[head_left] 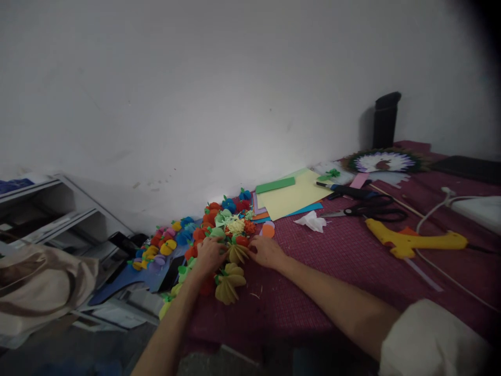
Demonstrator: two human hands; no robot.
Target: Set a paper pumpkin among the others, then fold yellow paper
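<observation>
My left hand point(211, 257) is among a crowd of small paper pumpkins, its curled fingers against the left side of a yellow paper pumpkin point(237, 254). From the other side my right hand point(268, 253) meets the same pumpkin with closed fingertips; the exact grip is partly hidden. Just in front lies another yellow folded-paper piece point(230, 284). Behind the hands are red paper pumpkins point(211, 213), blue ones point(229, 204) and a small heap of pale yellow paper shreds point(236, 226). Light green pumpkins point(186, 269) show beside my left forearm.
On the maroon cloth point(297, 292) lie coloured paper sheets point(299, 196), a crumpled white tissue point(312, 221), black scissors point(376, 209), a utility knife point(348, 191) and a yellow glue gun point(415, 241) with cords. More pumpkins sit on a blue surface point(129, 279) at left, near shelves point(74, 224).
</observation>
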